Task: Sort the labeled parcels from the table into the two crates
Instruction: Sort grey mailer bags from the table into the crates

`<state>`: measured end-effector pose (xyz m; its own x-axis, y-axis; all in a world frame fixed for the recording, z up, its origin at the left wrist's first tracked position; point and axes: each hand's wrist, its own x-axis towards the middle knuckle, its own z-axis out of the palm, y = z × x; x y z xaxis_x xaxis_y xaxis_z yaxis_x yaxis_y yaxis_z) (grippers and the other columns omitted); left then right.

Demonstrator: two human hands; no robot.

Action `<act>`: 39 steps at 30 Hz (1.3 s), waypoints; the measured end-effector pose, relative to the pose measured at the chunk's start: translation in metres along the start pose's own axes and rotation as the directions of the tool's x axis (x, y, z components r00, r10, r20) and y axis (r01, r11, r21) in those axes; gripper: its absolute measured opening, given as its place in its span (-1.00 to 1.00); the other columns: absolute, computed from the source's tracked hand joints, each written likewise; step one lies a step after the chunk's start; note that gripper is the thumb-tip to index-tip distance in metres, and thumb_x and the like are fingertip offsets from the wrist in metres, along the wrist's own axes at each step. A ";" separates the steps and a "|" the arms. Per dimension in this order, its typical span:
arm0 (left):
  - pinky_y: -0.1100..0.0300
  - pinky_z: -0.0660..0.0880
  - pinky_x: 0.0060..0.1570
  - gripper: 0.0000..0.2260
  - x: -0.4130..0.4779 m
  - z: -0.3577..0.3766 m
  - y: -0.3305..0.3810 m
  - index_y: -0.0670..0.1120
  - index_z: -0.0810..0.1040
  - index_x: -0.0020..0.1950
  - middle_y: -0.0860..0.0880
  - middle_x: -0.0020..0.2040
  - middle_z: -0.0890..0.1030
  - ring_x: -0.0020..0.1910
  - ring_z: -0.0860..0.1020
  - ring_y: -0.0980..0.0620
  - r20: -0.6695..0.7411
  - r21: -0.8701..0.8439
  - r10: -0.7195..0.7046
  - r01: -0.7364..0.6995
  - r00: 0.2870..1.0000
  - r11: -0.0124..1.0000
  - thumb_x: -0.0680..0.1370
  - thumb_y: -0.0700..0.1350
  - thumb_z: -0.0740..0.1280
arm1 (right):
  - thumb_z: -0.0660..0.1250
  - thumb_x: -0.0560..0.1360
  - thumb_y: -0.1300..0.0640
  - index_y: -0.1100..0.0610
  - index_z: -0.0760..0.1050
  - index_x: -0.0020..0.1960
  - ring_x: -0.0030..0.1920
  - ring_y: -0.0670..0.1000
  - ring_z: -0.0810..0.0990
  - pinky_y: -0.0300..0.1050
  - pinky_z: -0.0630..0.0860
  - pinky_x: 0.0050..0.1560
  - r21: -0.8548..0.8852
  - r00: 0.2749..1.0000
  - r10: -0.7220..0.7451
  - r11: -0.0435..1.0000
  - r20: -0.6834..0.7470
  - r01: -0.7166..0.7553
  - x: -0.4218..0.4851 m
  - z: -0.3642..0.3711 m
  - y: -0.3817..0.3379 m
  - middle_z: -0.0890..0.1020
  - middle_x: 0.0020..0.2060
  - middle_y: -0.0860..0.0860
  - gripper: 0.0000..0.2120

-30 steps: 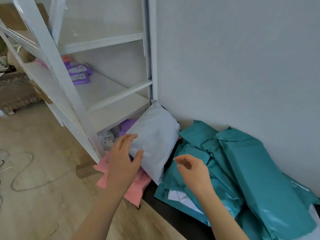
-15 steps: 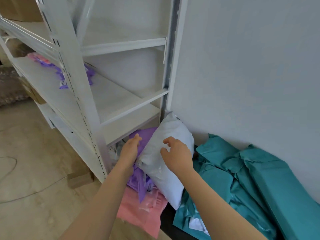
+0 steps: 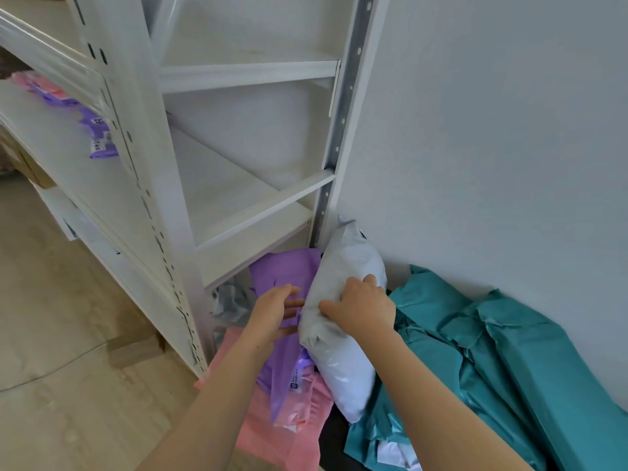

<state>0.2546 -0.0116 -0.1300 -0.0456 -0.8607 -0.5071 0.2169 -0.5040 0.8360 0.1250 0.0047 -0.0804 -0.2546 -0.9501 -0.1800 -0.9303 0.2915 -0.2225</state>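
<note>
A white shelving rack fills the left. Teal parcels are heaped against the wall on the right, and pink parcels lie near. The white parcel leans between the teal heap and a purple parcel. The right hand clasps the white parcel with curled fingers. The left hand, fingers extended, touches the purple one.

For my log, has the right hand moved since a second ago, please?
Yes, the right hand went left, from the teal parcels onto the white parcel.
</note>
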 end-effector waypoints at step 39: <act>0.15 0.26 0.21 -0.47 -0.017 0.046 -0.044 -0.04 0.20 0.52 -0.01 0.50 0.26 0.42 0.29 -0.02 0.251 0.370 -0.048 -0.050 0.967 0.928 0.60 0.02 0.27 | 0.12 0.53 0.32 0.15 -0.21 0.56 -0.36 -0.06 0.34 -0.13 0.32 -0.22 0.453 0.952 0.304 0.855 -0.046 -0.251 -0.037 -0.035 0.085 0.36 -0.33 -0.01 -0.28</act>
<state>0.2013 0.0221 -0.1488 -0.2989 -0.8260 -0.4779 -0.1578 -0.4511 0.8784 0.0456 0.0609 -0.0589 -0.5371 -0.8206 -0.1953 -0.6119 0.5384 -0.5794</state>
